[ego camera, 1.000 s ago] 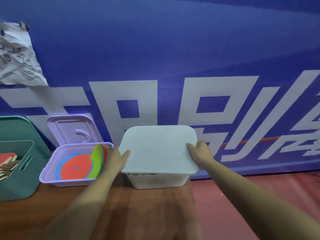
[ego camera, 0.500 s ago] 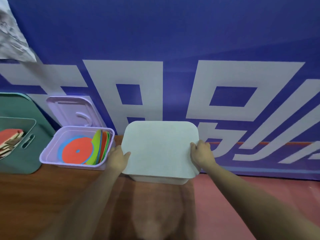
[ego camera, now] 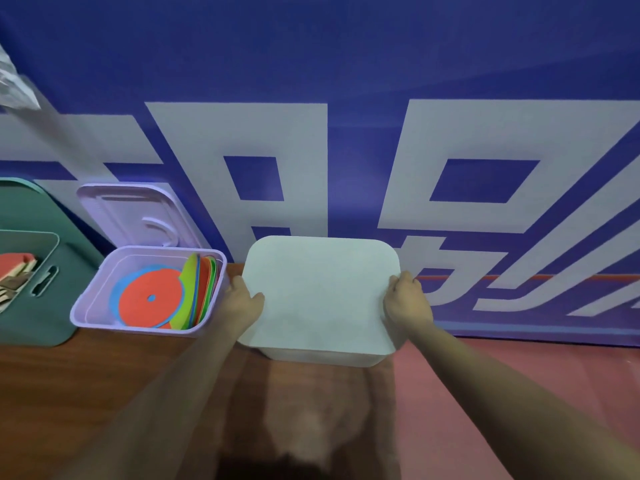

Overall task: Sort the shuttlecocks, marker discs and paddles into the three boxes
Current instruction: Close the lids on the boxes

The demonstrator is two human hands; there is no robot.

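Head view — left hand [ego camera: 242, 300] and right hand [ego camera: 407, 301] grip white lid [ego camera: 322, 289] between them — atop white box [ego camera: 323, 357].

looks like a sports hall or club room to me: huge blue banner [ego camera: 346, 64] with white block characters behind the left grip [ego camera: 242, 303] and right grip [ego camera: 407, 301], reddish court-type floor [ego camera: 519, 368] under the right one, marker discs [ego camera: 150, 299] and paddles [ego camera: 15, 271] boxed left of the left one.

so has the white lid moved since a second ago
Yes. The white lid has sunk toward the white box: less of the box's front wall shows under it now.
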